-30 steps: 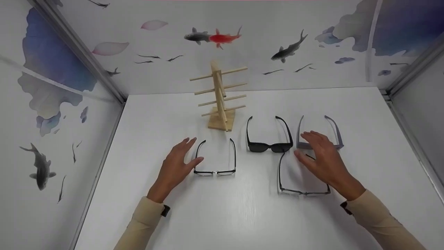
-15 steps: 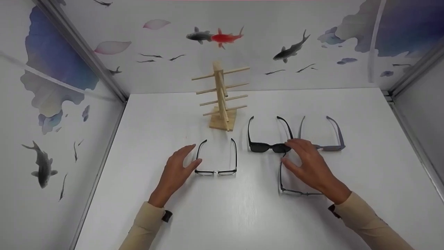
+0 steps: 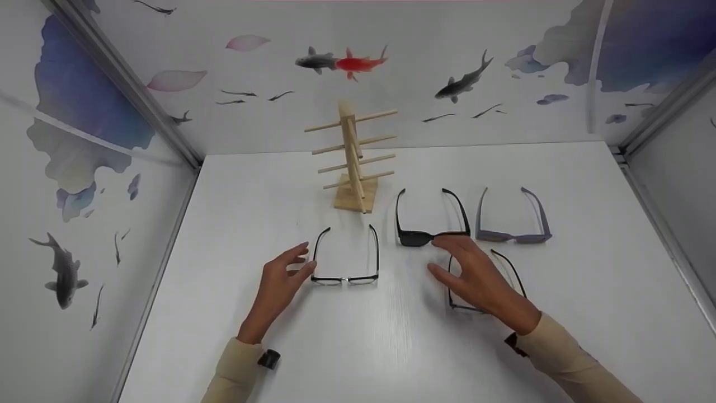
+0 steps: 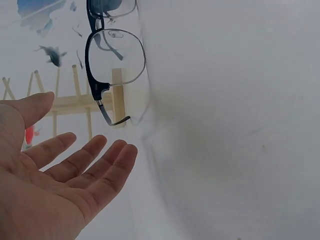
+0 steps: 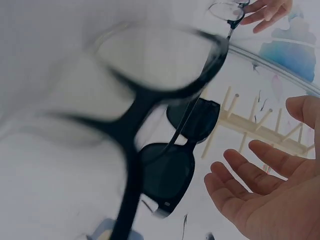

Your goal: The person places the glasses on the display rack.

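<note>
Beside the left arm of the half-rim eyeglasses [image 3: 363,278] is my left hand [image 3: 282,285], thumb tip right at the frame. The left wrist view shows that hand [image 4: 75,180] palm up to the camera, fingers loosely bent around nothing. My right hand [image 3: 481,277] hovers over the clear eyeglasses [image 3: 461,307] at front right, hiding part of them. Its fingertips overlap the right lens of the black sunglasses [image 3: 415,239] in the head view. From the right wrist, the palm [image 5: 275,195] looks bare and the fingers are spread. Grey-purple sunglasses [image 3: 531,239] lie farther right.
A wooden display rack [image 3: 349,151] with several pegs stands at the back of the white table [image 3: 251,196], its pegs bare. Printed walls with fish enclose the table at the back [image 3: 391,112] and sides. All the eyewear lies with arms pointing toward the back.
My right hand has moved left and a little nearer, from the grey-purple sunglasses past the black ones. The left hand has drawn back slightly. No eyewear has shifted.
</note>
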### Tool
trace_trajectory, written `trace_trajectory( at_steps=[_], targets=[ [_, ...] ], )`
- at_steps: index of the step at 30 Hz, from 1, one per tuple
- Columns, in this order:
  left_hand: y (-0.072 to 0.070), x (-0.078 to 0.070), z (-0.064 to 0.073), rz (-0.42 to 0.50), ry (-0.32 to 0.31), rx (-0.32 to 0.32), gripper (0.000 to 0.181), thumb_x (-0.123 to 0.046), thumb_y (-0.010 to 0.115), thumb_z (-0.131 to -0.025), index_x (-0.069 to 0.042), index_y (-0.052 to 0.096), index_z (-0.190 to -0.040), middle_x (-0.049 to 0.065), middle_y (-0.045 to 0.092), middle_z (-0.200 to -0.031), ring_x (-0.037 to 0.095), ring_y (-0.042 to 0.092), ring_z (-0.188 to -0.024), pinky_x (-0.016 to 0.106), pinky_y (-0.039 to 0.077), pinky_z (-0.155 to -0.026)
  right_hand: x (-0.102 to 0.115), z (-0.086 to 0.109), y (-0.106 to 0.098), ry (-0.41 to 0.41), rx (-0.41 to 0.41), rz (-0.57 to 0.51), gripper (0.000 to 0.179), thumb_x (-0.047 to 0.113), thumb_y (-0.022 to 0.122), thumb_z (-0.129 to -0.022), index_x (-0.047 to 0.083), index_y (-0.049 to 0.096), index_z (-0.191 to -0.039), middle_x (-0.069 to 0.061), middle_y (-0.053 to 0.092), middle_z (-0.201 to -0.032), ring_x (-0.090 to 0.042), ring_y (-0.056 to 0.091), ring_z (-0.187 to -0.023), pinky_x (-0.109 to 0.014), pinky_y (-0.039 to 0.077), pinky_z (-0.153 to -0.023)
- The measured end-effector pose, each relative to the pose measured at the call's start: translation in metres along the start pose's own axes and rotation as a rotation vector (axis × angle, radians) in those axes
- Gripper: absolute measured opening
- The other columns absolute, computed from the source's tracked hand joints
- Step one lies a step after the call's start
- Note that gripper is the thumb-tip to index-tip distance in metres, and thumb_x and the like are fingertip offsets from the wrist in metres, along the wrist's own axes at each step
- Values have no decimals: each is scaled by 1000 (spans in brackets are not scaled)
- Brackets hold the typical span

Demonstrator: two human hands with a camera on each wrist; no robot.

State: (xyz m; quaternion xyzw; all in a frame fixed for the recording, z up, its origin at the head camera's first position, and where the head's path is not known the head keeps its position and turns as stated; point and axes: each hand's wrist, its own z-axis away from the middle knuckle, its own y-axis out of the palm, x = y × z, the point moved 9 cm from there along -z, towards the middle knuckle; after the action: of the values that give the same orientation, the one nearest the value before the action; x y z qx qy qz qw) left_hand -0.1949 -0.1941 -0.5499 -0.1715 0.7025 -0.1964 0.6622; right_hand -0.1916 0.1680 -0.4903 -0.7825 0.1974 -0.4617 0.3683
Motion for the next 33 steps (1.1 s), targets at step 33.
trace_trajectory(
  at_steps=[33],
  targets=[
    [15,29,1,242,-133,61,42,-16,71,-96,-9,63,-136,10,70,-117,20,70,-101,29,62,-80,32,-14,74,104,137,-267,41,25,73,-95,7,64,-130,-10,65,-129,-35,63,-114,-49,56,-93]
  ],
)
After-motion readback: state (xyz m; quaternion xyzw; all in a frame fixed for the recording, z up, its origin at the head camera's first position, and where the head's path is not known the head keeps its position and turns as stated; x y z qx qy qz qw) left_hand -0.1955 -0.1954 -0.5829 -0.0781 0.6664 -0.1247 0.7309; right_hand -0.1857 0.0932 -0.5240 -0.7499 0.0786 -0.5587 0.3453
